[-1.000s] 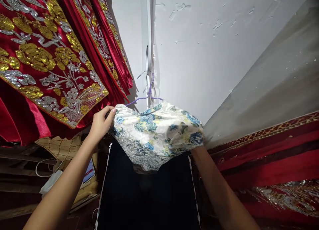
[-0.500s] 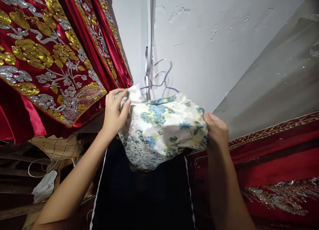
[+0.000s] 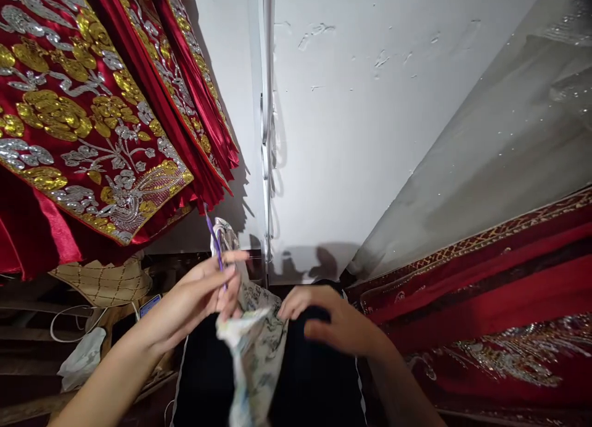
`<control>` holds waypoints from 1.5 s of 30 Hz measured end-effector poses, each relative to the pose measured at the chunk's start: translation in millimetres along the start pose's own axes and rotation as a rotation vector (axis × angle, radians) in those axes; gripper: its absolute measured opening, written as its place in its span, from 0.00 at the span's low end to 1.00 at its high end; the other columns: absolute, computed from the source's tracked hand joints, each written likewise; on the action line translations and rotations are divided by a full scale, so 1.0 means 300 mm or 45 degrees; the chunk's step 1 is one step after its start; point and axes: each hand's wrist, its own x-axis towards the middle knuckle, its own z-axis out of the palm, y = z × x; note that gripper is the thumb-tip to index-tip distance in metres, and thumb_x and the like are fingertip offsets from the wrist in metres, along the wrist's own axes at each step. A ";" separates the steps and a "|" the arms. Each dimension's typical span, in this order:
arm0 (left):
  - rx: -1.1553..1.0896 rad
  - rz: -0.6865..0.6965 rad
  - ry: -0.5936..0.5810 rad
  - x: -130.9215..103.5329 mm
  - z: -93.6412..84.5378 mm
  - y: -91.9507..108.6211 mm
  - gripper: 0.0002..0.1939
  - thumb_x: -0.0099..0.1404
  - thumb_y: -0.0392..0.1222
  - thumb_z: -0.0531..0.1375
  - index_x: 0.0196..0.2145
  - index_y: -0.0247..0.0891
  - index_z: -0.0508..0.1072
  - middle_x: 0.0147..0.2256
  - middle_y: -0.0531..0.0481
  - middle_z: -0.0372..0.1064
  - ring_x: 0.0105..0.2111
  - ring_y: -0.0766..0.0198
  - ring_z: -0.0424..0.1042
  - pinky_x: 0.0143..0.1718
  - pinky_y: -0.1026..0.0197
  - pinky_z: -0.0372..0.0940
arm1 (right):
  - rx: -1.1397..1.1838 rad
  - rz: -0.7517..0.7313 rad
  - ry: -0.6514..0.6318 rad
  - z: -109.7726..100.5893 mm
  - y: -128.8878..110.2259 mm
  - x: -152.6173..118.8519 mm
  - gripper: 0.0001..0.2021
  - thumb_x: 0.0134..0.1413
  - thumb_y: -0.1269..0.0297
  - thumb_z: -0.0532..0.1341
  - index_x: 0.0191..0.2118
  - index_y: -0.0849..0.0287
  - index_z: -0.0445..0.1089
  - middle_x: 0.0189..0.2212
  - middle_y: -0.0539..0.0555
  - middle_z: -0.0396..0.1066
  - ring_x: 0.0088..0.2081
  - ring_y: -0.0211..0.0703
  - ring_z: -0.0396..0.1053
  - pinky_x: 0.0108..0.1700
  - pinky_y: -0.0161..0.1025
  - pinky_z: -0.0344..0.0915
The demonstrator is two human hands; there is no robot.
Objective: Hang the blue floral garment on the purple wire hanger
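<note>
A floral garment (image 3: 266, 353), off-white with blue, green and yellow print, hangs turned edge-on in front of my dark clothing. Its lower part is blurred. My left hand (image 3: 210, 294) is closed around the neck of a purple wire hanger (image 3: 213, 237), its fingers also against the cloth. At the garment's right edge is my right hand (image 3: 335, 322). Its fingertips touch the fabric, while the thumb stands apart from the fingers with nothing visible between them.
Red satin cloth with gold and silver sequins (image 3: 115, 143) hangs at upper left. A white wall (image 3: 342, 168) lies ahead with a vertical metal strip (image 3: 266, 119). At right are a sheer grey fabric (image 3: 499, 156) and red beaded cloth (image 3: 522, 279). A phone (image 3: 148, 305) lies lower left.
The garment has come down and turned from facing front to edge-on. My left hand has moved from its shoulder to the hanger. My right hand has moved inward and lower, its thumb now off the cloth.
</note>
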 end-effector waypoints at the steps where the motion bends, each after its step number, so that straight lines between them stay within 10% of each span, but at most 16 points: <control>1: 0.086 -0.113 -0.091 -0.039 -0.019 -0.008 0.21 0.68 0.54 0.60 0.55 0.47 0.67 0.25 0.55 0.64 0.16 0.70 0.57 0.21 0.61 0.59 | -0.029 0.025 0.111 -0.024 0.007 0.022 0.17 0.63 0.48 0.61 0.47 0.52 0.76 0.44 0.56 0.77 0.45 0.49 0.74 0.49 0.43 0.71; 6: 0.752 -0.194 -0.218 -0.152 -0.106 0.027 0.16 0.73 0.57 0.52 0.48 0.47 0.72 0.25 0.53 0.68 0.22 0.66 0.59 0.25 0.62 0.55 | -0.368 0.004 0.467 -0.091 0.071 0.156 0.24 0.62 0.52 0.62 0.63 0.45 0.67 0.66 0.56 0.60 0.65 0.56 0.60 0.63 0.52 0.60; 12: 1.218 0.539 0.399 0.009 -0.246 0.135 0.13 0.68 0.53 0.60 0.37 0.41 0.76 0.30 0.50 0.74 0.32 0.60 0.73 0.36 0.59 0.67 | -0.239 0.112 0.251 -0.151 0.104 0.252 0.17 0.61 0.49 0.62 0.31 0.58 0.78 0.29 0.52 0.75 0.32 0.44 0.71 0.36 0.38 0.66; 21: 1.522 1.589 1.117 0.179 -0.180 0.014 0.11 0.64 0.38 0.64 0.45 0.46 0.76 0.53 0.43 0.66 0.58 0.47 0.64 0.61 0.41 0.60 | 0.221 -0.120 0.957 -0.342 0.007 0.371 0.17 0.51 0.48 0.69 0.31 0.59 0.78 0.27 0.53 0.74 0.29 0.43 0.71 0.32 0.38 0.67; 29: 1.522 0.931 0.527 0.315 -0.088 -0.268 0.17 0.72 0.42 0.55 0.57 0.44 0.68 0.49 0.42 0.65 0.52 0.50 0.65 0.53 0.48 0.64 | 0.314 -0.040 1.192 -0.296 0.064 0.236 0.17 0.52 0.48 0.68 0.29 0.58 0.74 0.23 0.51 0.72 0.25 0.41 0.67 0.27 0.36 0.62; 35: 1.411 0.717 0.532 0.313 -0.052 -0.425 0.10 0.74 0.43 0.52 0.40 0.42 0.72 0.44 0.43 0.67 0.46 0.50 0.65 0.47 0.49 0.65 | 0.244 0.072 1.321 -0.253 0.171 0.165 0.18 0.56 0.45 0.63 0.32 0.57 0.71 0.25 0.51 0.71 0.27 0.43 0.69 0.28 0.37 0.64; 41: 1.085 0.688 0.645 0.259 -0.015 -0.530 0.13 0.74 0.40 0.50 0.42 0.45 0.74 0.44 0.42 0.70 0.47 0.49 0.69 0.48 0.46 0.67 | -0.340 -0.017 2.132 -0.015 0.309 0.135 0.14 0.58 0.56 0.62 0.48 0.55 0.68 0.52 0.59 0.68 0.54 0.52 0.66 0.55 0.47 0.64; 43: 1.018 0.692 0.597 0.251 0.000 -0.536 0.17 0.73 0.37 0.47 0.42 0.46 0.75 0.44 0.43 0.71 0.46 0.50 0.70 0.47 0.47 0.68 | -0.325 0.066 1.993 0.117 0.357 0.123 0.11 0.59 0.60 0.59 0.47 0.53 0.66 0.48 0.59 0.69 0.50 0.52 0.67 0.53 0.50 0.64; 45: 1.000 0.708 0.567 0.249 0.013 -0.535 0.19 0.72 0.34 0.47 0.43 0.46 0.77 0.44 0.43 0.72 0.46 0.51 0.70 0.47 0.47 0.68 | -0.210 0.155 1.374 0.228 0.406 0.122 0.05 0.57 0.65 0.58 0.40 0.53 0.67 0.39 0.56 0.72 0.43 0.52 0.69 0.48 0.49 0.66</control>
